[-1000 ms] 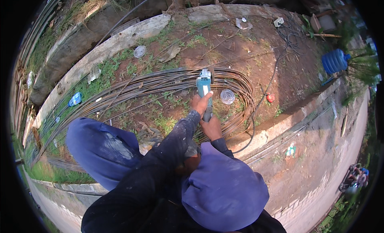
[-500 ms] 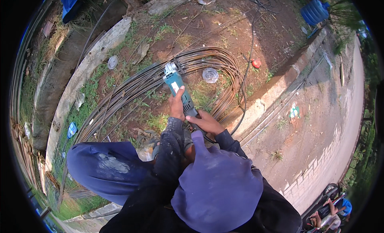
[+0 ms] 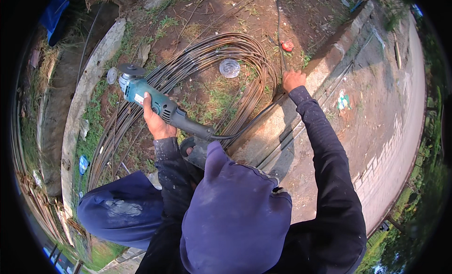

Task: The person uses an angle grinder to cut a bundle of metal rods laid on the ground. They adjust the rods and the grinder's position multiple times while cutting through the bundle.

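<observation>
My left hand (image 3: 158,123) is wrapped round the body of a teal angle grinder (image 3: 162,107), thumb along its top. The grinder is tilted, with its dark disc (image 3: 131,69) at the upper left and its grey rear handle toward my knee. From that handle a black power cord (image 3: 256,117) curves right to my right hand (image 3: 294,80), which is closed on it above the concrete curb. Beneath the grinder lies a bent bundle of thin rusty steel bars (image 3: 238,41), looping round at the right. The disc is apart from the bars.
A clear plastic lid (image 3: 230,68) lies inside the loop of bars, and a red crumpled thing (image 3: 287,46) sits near the cord. The concrete curb (image 3: 325,52) runs along the right, with paving beyond. Another low concrete edge (image 3: 77,118) borders a ditch at left.
My left hand has swung the grinder left and turned it, lifting its head off the bars. My right hand has left the grinder's handle, reached out right and taken hold of the cord.
</observation>
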`<state>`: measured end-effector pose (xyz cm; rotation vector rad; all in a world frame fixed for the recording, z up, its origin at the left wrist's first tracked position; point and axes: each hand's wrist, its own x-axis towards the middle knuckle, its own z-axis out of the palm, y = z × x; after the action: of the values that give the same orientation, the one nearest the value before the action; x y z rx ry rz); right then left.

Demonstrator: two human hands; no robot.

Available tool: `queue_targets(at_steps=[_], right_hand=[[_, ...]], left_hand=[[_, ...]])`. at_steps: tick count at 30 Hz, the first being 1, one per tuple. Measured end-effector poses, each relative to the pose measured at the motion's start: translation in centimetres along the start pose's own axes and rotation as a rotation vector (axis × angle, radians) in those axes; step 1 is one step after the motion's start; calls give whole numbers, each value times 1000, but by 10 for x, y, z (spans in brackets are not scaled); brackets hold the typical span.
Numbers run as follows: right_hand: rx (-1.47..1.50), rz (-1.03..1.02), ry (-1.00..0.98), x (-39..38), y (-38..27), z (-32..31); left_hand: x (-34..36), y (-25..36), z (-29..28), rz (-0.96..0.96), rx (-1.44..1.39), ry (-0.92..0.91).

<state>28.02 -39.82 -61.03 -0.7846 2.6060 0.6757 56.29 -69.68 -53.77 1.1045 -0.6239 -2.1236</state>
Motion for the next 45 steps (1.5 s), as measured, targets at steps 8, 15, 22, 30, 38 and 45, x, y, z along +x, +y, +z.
queue_targets(at_steps=[8,15,22,30,38,45], right_hand=[[583,-338,395,91,-53,33],[231,-334,480,131,-56,28],[428,-393,205,129,-40,16],[437,-800,698,105,-122,-22],[979,-384,-215,86,-254,-19],[2223,85,-680,33,-363,-10]], left_hand=[[-6,7,-24,72,156,31],[-24,-3,-37,47,183,82],[-28,-24,-57,108,151,216],[-12,-48,-92,150,132,499],[-15,-56,-108,119,73,609],[-19,-52,-124,179,126,638]])
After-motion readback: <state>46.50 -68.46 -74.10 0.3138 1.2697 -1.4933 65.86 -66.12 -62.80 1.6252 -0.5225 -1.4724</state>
